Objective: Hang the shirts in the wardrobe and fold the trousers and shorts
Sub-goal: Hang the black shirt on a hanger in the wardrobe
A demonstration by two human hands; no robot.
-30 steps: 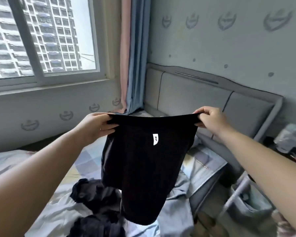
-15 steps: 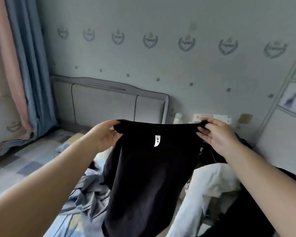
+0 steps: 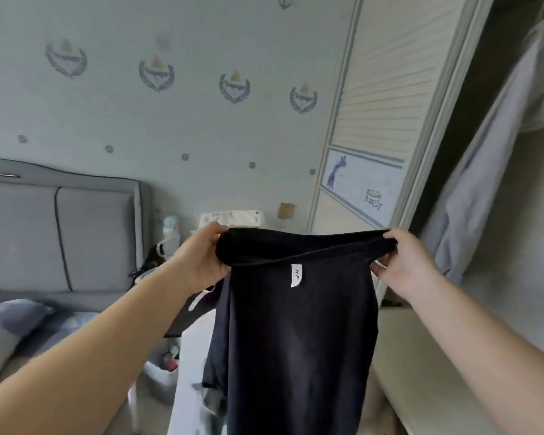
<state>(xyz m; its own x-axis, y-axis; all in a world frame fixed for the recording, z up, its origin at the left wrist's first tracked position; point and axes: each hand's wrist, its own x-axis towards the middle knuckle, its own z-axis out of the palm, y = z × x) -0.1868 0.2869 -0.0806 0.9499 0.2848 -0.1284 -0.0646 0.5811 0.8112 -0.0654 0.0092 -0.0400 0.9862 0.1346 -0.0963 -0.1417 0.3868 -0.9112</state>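
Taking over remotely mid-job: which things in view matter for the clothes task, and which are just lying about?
Job: black garment, gripped at its top edge by left hand and right hand; open wardrobe; pale hanging shirt.

Lying about: headboard, bottle, wall switch.

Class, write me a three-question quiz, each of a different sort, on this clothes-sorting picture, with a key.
1. True or false: both hands grip the top edge of the black fabric garment.
2. The white label with letters sits: A) below the top edge, B) at the hem, C) on a sleeve.
3. Fill in: a pale lilac shirt hangs inside the open ____ on the right.

Key: 1 true: the left hand and the right hand each pinch an end. 2 A. 3 wardrobe.
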